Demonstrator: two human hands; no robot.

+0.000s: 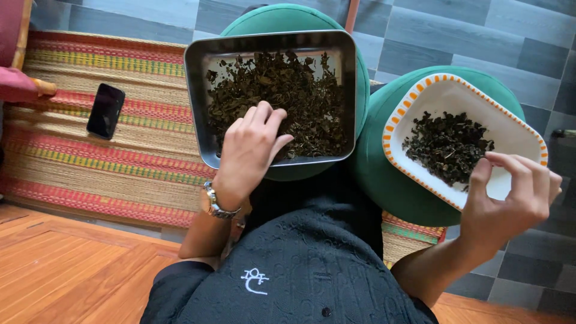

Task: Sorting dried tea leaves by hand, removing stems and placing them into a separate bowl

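A square metal tray point(195, 90) full of dried dark leaves point(282, 96) rests on a green round stool. My left hand point(252, 150) lies in the tray's near side, fingers down among the leaves. To the right a white dish with an orange-dotted rim point(510, 129) sits on a second green stool and holds a smaller pile of dried leaves point(447, 144). My right hand point(513, 201) hovers over the dish's near right corner, fingers curled and pinched together; whether it holds a leaf I cannot tell.
A black phone point(106, 111) lies on a striped woven mat point(90, 168) to the left. Wooden flooring point(72, 264) runs along the near edge, grey tiles point(450, 30) beyond. A red cushion edge point(15, 84) shows at far left. My black-clothed lap fills the bottom.
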